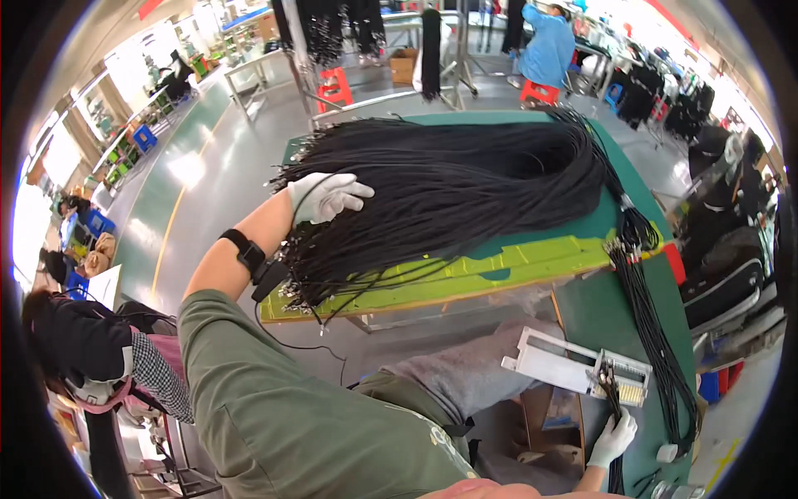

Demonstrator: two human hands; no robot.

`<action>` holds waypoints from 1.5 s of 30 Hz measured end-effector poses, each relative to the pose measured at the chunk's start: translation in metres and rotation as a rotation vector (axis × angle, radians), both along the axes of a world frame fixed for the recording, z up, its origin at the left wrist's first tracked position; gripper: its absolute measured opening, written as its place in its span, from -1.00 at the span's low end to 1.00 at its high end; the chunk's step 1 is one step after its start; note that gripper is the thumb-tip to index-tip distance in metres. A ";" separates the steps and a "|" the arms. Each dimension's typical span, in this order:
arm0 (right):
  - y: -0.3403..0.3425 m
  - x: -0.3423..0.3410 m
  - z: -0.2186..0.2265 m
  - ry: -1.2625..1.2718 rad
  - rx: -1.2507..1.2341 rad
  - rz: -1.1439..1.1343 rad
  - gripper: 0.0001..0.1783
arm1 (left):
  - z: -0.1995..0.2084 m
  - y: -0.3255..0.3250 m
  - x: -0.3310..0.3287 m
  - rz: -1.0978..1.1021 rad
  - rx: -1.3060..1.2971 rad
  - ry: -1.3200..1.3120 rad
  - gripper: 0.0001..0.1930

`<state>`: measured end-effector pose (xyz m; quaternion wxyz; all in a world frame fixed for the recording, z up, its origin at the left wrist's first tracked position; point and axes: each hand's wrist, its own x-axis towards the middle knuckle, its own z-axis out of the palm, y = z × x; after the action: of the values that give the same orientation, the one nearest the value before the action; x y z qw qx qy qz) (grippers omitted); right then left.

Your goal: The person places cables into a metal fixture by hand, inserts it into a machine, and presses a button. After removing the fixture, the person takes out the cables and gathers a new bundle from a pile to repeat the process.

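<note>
The two gloved hands are lying well apart. The left hand is resting, loosely curled and seemingly gripping nothing, on one large pile of black cables, which is spreading away to its right across a desk. The right hand is closing around one small bunch of cables, whose ends are reaching one white frame just beyond it. One long bundle is running along to the right of that hand.

From here, each strand is looking light, limp and smooth, probably sliding easily against a glove, while the whole pile is likely weighing plenty. The tiny tips are seeming the delicate, snagging part, so just behind them would be the place to take hold, several together. The strands themselves are lying too thickly for me to count.
</note>
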<state>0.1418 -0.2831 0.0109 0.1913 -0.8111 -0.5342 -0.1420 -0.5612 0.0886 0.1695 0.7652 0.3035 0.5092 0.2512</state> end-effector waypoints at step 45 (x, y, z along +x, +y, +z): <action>0.020 0.007 -0.026 -0.147 0.204 -0.107 -0.67 | -0.140 -0.056 0.503 -1.176 1.635 0.428 -0.41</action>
<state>0.1490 -0.2632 -0.0150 0.2255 -0.8020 -0.4857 -0.2645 -0.0587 0.0328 0.0294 0.2197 0.9712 0.0793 0.0473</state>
